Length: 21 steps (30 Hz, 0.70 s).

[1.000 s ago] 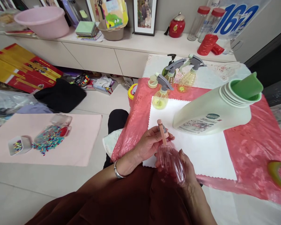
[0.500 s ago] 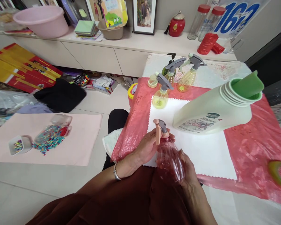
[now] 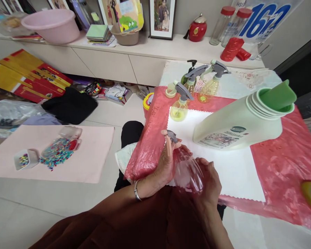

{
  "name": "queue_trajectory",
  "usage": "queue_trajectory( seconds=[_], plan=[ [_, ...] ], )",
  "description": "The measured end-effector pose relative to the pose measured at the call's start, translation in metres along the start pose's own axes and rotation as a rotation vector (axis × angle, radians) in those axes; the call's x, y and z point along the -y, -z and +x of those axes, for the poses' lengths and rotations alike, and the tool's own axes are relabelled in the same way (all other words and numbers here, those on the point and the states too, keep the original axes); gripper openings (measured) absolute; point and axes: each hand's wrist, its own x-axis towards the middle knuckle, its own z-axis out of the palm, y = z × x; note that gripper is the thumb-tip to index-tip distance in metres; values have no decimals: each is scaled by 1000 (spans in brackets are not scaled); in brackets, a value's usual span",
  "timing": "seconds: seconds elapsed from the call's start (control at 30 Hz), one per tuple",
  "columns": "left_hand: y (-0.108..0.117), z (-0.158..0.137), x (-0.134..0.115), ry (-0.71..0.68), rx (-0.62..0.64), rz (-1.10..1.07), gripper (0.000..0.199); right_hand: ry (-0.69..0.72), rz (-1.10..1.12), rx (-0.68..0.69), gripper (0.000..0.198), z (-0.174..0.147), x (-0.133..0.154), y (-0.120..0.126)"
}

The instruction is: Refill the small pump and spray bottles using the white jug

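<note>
1. The left hand (image 3: pixel 166 169) closes around the neck of a clear pink spray bottle (image 3: pixel 188 169), tilted leftward at the near edge of a table.
2. The right hand (image 3: pixel 211 181) cups the bottle's right side; how firmly it grips cannot be told.
3. Just beyond, a white sheet (image 3: pixel 235 176) lies over red plastic (image 3: pixel 287 159).
4. To the right stands a large pale-green jug (image 3: pixel 251 124).
5. Farther back, yellow-tinted spray bottles (image 3: pixel 178 112) cluster beside a round lid (image 3: pixel 170 91).
</note>
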Motion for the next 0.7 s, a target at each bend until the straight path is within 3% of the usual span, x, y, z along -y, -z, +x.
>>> queue_trajectory(
  seconds=[0.1,0.23,0.3,0.4,0.5,0.7],
  plan=[
    [-4,4,-5,-10,-52,-60,49,398,-197,-69,48,-2,-5,2],
    [-5,10,-16,12,-46,-136,38,1148,-820,178,78,5,-1,4],
    [-4,12,-20,3,-47,-156,33,1357,-1059,302,83,9,3,5],
    [-2,14,-24,-8,-47,-148,29,1285,-1108,368,85,9,6,6],
    [1,16,-26,39,-6,-138,25,1129,-1069,335,84,1,2,8],
    [1,18,-28,53,26,-109,18,641,-595,296,79,-13,-14,7]
  ],
)
